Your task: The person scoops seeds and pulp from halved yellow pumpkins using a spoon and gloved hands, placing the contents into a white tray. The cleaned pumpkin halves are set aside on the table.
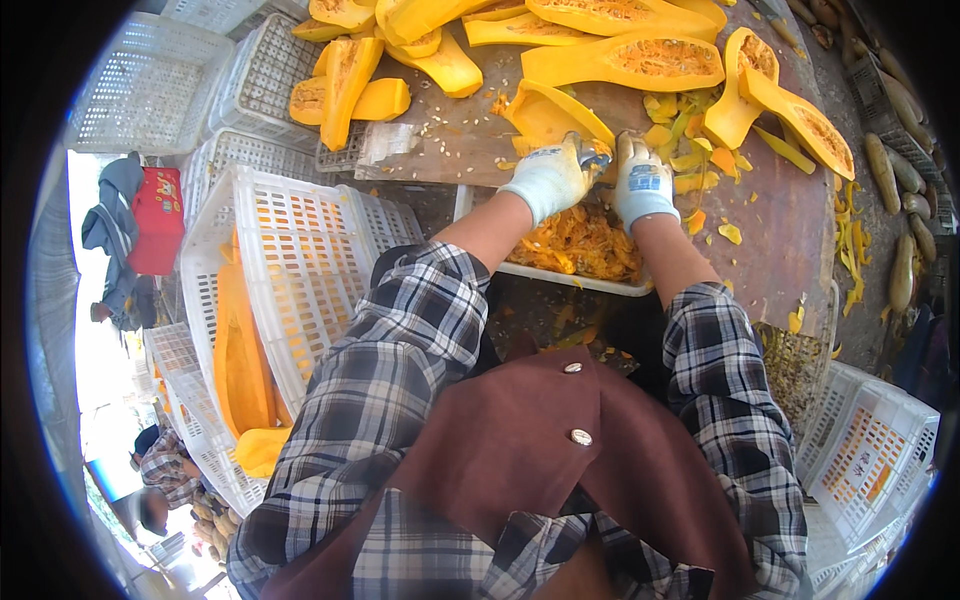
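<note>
Both my hands wear pale work gloves and meet at the table's near edge. My left hand (553, 171) curls by the near end of a hollowed peeled squash half (559, 112); something dark shows at its fingers, too hidden to name. Close on its right, my right hand (643, 176) points away from me, fingers bent down; whether it grips anything is hidden. Below the hands, a white tray (551, 280) holds scooped orange squash pulp (576, 244). Peeled squash halves with seeds and fibre, such as a long one (630, 63), lie across the far side of the wooden board (757, 240).
White plastic crates crowd the left; the nearest crate (300, 262) stands tilted beside my left arm, with peeled squash (238, 345) in it. Peelings (686, 142) litter the board. Unpeeled squashes (904, 274) lie at the right, above another crate (862, 457). A person (169, 465) is far off, lower left.
</note>
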A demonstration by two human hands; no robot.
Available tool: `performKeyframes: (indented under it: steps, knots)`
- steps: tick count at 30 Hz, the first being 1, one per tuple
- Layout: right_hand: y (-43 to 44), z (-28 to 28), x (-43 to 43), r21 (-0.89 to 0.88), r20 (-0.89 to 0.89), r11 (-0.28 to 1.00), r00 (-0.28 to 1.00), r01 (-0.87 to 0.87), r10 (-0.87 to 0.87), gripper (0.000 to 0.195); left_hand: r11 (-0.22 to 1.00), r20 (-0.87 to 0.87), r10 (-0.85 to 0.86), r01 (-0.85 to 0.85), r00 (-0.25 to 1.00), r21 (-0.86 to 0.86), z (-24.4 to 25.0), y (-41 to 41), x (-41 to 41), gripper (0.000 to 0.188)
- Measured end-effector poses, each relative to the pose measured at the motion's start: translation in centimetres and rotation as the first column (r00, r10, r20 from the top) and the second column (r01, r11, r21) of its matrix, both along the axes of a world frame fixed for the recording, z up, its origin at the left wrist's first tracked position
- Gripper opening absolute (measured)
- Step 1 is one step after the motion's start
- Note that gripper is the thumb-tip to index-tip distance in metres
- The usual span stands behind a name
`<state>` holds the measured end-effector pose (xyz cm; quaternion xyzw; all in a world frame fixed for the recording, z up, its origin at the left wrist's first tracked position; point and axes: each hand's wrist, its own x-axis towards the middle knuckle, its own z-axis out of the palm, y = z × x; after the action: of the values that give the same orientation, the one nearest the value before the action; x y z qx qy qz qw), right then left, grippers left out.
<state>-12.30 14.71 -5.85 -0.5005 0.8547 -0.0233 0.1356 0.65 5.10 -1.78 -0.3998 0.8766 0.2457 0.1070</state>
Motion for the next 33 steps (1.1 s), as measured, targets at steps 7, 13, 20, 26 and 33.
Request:
performKeyframes:
  steps: [7, 13, 20, 26, 33]
  knots:
    - [-0.1, -1.0, 0.0, -0.007, -0.049, 1.000, 0.999, -0.009, 0.009, 0.097, 0.999, 0.055, 0.009, -0.007, 0.998, -0.046, 0.5, 1.6, 0.3, 0.067]
    - [0.3, -0.9, 0.3, -0.028, -0.043, 0.999, 0.999, -0.018, 0.016, 0.097, 0.962, 0.285, -0.155, 0.210, 0.946, -0.173, 2.1, -1.1, 0.0, 0.063]
    - [0.3, -0.8, 0.6, -0.004, -0.095, 1.000, 0.995, -0.017, 0.017, 0.100, 0.972, 0.086, -0.039, 0.057, 0.996, -0.229, 0.8, -5.7, 1.8, 0.070]
    - [-0.1, -1.0, 0.8, 0.015, -0.111, 1.000, 0.994, 0.017, -0.015, 0.103, 0.995, 0.092, 0.031, -0.022, 0.995, -0.099, -1.0, -1.8, 2.6, 0.056]
    - [1.2, 0.7, -0.1, -0.033, 0.091, 0.990, 0.987, 0.139, -0.135, 0.097, 1.000, -0.023, 0.023, -0.023, 0.999, 0.011, 1.1, 1.3, 9.2, 0.059]
